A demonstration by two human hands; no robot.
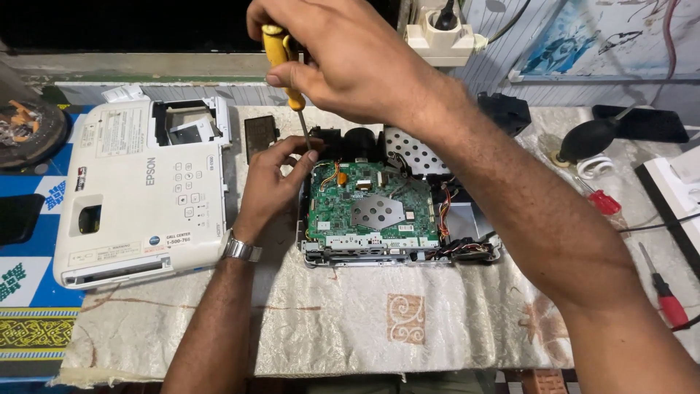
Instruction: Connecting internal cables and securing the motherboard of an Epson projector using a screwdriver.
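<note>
The right hand (350, 62) comes in from above with its fingers closed round the yellow handle of a screwdriver (286, 73), the thin shaft pointing down to the far left corner of the green circuit board (372, 208). The left hand (273, 182) rests beside that corner, fingers pinched about the shaft near its tip to steady it; the tip itself is hidden behind them, so whether it sits in a screw head cannot be told. To do this well, I judge the shaft should stay upright over the fastener, the guiding fingers light, and the pressure straight down so the tip does not skid onto the board's traces or the orange ribbon cable close by.

The board sits in an opened projector chassis (467, 248) near the middle of the counter (350, 321), which is covered by a pale patterned cloth. The white top cover (138, 197) lies to the left, just beside the left wrist (which wears a metal watch). To the right lie a dark rubber air blower (590, 138) and two red-handled screwdrivers (671, 299). A power strip (441, 36) hangs against the wall behind.
</note>
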